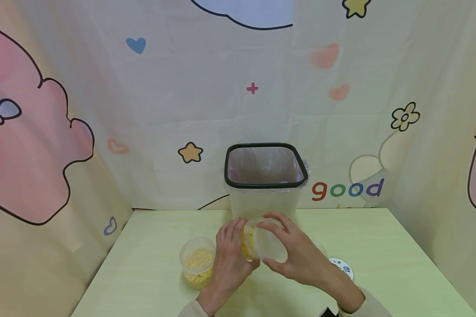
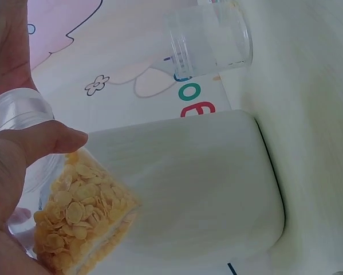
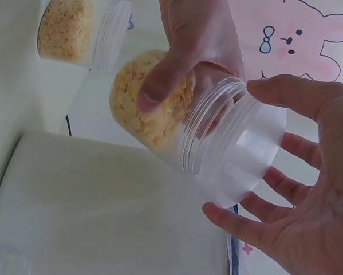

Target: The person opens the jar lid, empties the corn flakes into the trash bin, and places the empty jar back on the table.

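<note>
My left hand (image 1: 232, 246) grips a clear plastic jar (image 3: 142, 109) partly filled with yellow flakes, its thumb across the side. The jar is tilted, its mouth end toward the right. The fingers and thumb of my right hand (image 1: 299, 253) are spread around the rim of a translucent white lid (image 3: 248, 154), which sits at the jar's threaded neck. To the left of my left hand stands a second jar (image 1: 198, 266) of yellow flakes, with a translucent lid on top in the right wrist view.
A white bin (image 1: 263, 202) with a black rim and a plastic liner stands at the back, behind the hands. A clear jar (image 2: 211, 43) with no flakes visible stands to the right, partly hidden by my right arm in the head view. Near it lies a round printed disc (image 1: 343, 267).
</note>
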The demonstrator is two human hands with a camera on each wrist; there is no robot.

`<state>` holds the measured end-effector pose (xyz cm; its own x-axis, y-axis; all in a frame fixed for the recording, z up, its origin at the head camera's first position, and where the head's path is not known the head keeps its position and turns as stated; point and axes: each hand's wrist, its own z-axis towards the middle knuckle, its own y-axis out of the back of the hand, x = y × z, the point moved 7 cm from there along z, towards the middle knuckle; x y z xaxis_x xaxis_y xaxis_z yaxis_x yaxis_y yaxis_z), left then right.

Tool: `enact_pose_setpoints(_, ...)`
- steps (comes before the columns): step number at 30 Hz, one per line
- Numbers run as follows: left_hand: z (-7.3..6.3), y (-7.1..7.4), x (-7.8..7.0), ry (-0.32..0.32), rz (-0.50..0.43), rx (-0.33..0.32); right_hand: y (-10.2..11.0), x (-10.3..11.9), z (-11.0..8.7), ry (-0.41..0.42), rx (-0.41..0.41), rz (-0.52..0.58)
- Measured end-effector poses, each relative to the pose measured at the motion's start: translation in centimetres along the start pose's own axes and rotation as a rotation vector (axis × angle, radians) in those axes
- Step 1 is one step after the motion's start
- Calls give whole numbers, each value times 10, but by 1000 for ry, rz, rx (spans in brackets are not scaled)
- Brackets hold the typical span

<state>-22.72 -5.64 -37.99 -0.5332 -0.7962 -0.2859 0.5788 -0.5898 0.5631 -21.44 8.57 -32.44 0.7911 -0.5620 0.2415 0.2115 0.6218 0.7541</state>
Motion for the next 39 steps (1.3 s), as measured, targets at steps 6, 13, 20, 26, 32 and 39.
enact_pose_setpoints(6, 1, 3, 5, 21, -18, -16, 6, -3, -3, -14, -8, -2)
enact_pose_setpoints(13, 3, 7, 11, 71, -44, -13, 10, -10, -10, -51, -24, -17)
enact_pose_setpoints(20, 6, 13, 16, 84, -43, -37, 5, -20, -19, -87, -16, -21)
enact_pose_setpoints(26, 8, 19, 20, 81, -52, -63, -5, -28, -25, -120, 11, -16)
enact_pose_setpoints(32, 9, 23, 25, 90, -77, -74, -21, -37, -30, -128, 31, -25)
enact_pose_setpoints(39, 8, 24, 28, 95, -66, -66, -41, -44, -36, -143, 67, -50)
